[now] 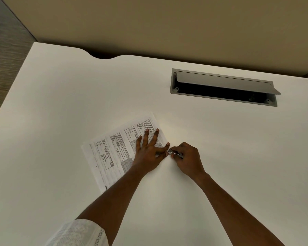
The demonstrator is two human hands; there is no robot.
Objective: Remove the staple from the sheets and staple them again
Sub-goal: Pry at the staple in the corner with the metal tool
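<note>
Printed sheets (112, 153) with tables of text lie flat on the white desk (78, 96), turned at an angle. My left hand (149, 150) presses flat on their right part, fingers spread, the index finger reaching the right corner. My right hand (187, 158) is closed around a small silver metal tool (174, 152), whose tip touches the sheets' corner next to my left index finger. The staple itself is too small to make out.
A grey cable hatch (222, 87) with its lid tilted open is set into the desk at the back right. A beige partition wall (167, 23) stands behind the desk. The desk's back edge has a curved cut-out (103, 56) at the left.
</note>
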